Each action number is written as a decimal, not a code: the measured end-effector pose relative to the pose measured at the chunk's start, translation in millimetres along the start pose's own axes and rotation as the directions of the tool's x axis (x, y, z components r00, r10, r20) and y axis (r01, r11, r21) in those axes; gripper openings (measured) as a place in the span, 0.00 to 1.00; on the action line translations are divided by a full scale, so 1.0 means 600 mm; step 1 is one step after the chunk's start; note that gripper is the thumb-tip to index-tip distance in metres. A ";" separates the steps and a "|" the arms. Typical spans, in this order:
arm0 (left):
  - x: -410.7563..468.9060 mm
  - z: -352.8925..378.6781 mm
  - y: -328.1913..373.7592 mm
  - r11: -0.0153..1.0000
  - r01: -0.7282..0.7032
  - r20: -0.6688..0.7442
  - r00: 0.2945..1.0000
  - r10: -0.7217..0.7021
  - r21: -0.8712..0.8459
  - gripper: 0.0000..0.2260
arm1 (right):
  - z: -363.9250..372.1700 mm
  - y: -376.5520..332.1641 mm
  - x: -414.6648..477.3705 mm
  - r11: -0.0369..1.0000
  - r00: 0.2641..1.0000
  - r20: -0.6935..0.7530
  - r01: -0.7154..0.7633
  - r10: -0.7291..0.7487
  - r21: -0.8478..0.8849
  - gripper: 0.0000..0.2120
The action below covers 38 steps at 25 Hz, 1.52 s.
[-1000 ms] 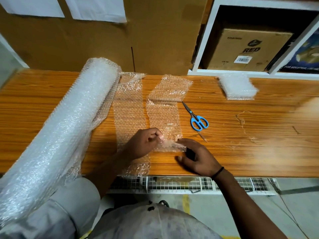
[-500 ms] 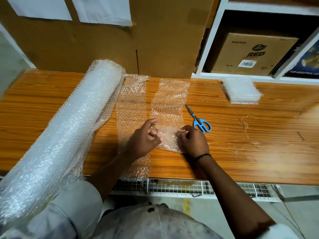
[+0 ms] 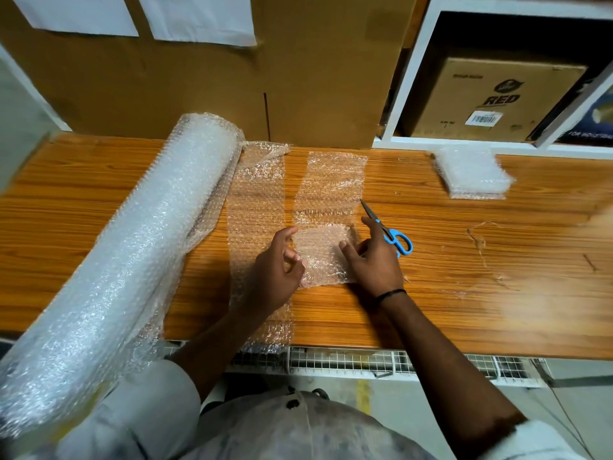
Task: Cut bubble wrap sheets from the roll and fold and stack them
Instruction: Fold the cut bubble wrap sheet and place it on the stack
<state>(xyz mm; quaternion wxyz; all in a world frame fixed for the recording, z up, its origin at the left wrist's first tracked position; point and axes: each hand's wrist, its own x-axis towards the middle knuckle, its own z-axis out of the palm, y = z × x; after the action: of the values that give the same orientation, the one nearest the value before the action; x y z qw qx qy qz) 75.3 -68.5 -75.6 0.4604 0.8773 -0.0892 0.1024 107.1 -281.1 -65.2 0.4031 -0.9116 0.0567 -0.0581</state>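
A big bubble wrap roll (image 3: 139, 247) lies slanted on the left of the wooden table (image 3: 464, 277), its loose end (image 3: 258, 207) spread flat beside it. A cut strip (image 3: 331, 184) lies in the middle, its near end folded over on itself (image 3: 323, 254). My left hand (image 3: 277, 270) is at the fold's left edge, thumb out and fingers loosely curled, gripping nothing I can see. My right hand (image 3: 373, 260) presses the fold's right side with straight fingers. A stack of folded sheets (image 3: 472, 174) sits at the back right.
Blue-handled scissors (image 3: 389, 232) lie shut just right of the strip, partly under my right fingers. A large cardboard sheet (image 3: 232, 88) and a white shelf with a brown box (image 3: 497, 94) stand behind the table. A wire tray (image 3: 348, 361) runs under the front edge.
Both hands pinched the strip's near end and carried it away from me, folding it over. Now they have let go and spread to the fold's two sides.
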 end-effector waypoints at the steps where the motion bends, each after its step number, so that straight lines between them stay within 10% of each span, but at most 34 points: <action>1: 0.003 0.000 -0.001 1.000 0.008 0.001 1.000 -0.008 0.019 0.30 | -0.001 0.002 -0.002 1.000 1.000 0.017 0.009 -0.009 0.005 0.32; 7: -0.003 0.003 -0.015 0.988 -0.020 0.077 0.997 0.009 0.151 0.27 | 0.004 0.013 -0.026 0.998 0.999 0.007 0.053 -0.052 -0.046 0.23; 12: 0.004 0.008 -0.028 0.871 -0.327 0.186 0.943 0.275 0.366 0.21 | 0.010 0.012 -0.054 0.804 0.919 -0.037 0.324 -0.394 -0.498 0.13; 18: -0.005 0.013 -0.041 0.776 -0.396 0.482 0.865 0.136 0.491 0.35 | 0.032 0.017 -0.057 0.764 0.891 0.163 0.448 -0.424 -0.465 0.09; 27: -0.002 0.003 -0.040 0.748 -0.568 0.339 0.818 0.465 0.343 0.14 | 0.022 0.024 -0.057 0.838 0.895 0.146 0.446 -0.421 -0.314 0.15; 32: 0.003 -0.017 -0.007 0.865 -0.455 0.281 0.876 0.392 0.212 0.08 | -0.014 0.030 -0.074 0.823 0.836 0.331 0.520 -0.437 -0.227 0.35; 38: 0.021 -0.038 0.020 0.914 -0.394 0.189 0.909 0.372 0.092 0.09 | -0.034 0.024 -0.078 0.933 0.909 0.243 0.358 -0.339 -0.038 0.26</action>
<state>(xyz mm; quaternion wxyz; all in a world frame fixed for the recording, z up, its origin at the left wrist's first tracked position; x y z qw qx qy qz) 82.1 -57.0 -50.4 0.3648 0.8758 -0.2913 0.1225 57.2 -298.7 -65.2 0.3524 -0.9232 -0.1523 -0.0198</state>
